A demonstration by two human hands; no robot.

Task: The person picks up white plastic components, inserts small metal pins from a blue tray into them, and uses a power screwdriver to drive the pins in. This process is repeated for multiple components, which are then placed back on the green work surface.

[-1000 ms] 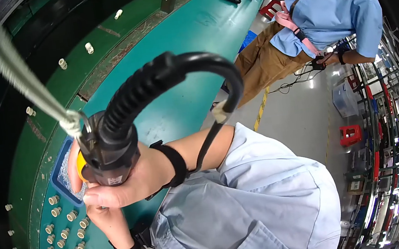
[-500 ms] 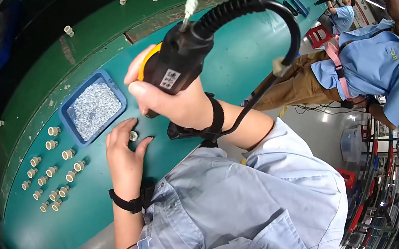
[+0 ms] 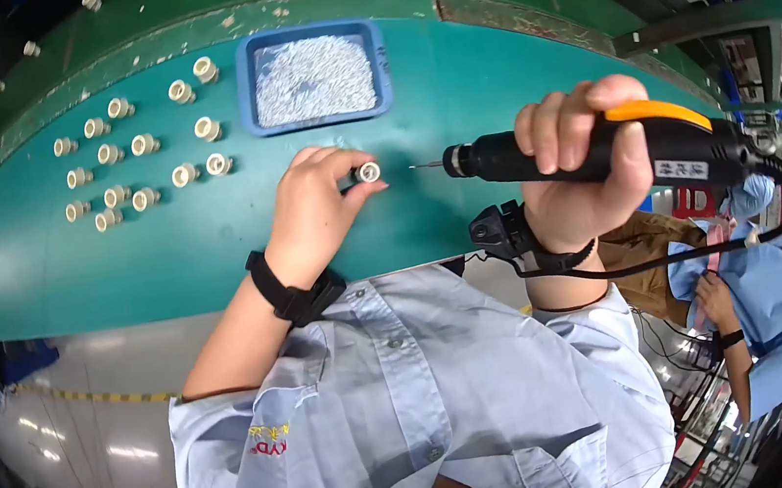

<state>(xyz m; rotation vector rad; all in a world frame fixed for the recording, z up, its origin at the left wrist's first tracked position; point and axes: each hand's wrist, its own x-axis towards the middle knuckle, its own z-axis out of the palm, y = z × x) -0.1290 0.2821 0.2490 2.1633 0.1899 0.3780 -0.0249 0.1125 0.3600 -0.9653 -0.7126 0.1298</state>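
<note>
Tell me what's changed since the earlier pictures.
The right hand has swung the black corded tool from over the left hand to its right; the thin bit now shows, pointing left, apart from the small fitting. The left hand, looser around that fitting a moment ago, now appears to pinch it. The view has turned. Unchanged: the right hand's grip, and how the blue tray and loose fittings lie.

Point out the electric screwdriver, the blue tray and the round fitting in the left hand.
Electric screwdriver [image 3: 676, 146]: head view, rear of its black body.
Blue tray [image 3: 247, 87]: head view, left wall.
Round fitting [image 3: 369, 174]: head view, its pale end.
</note>
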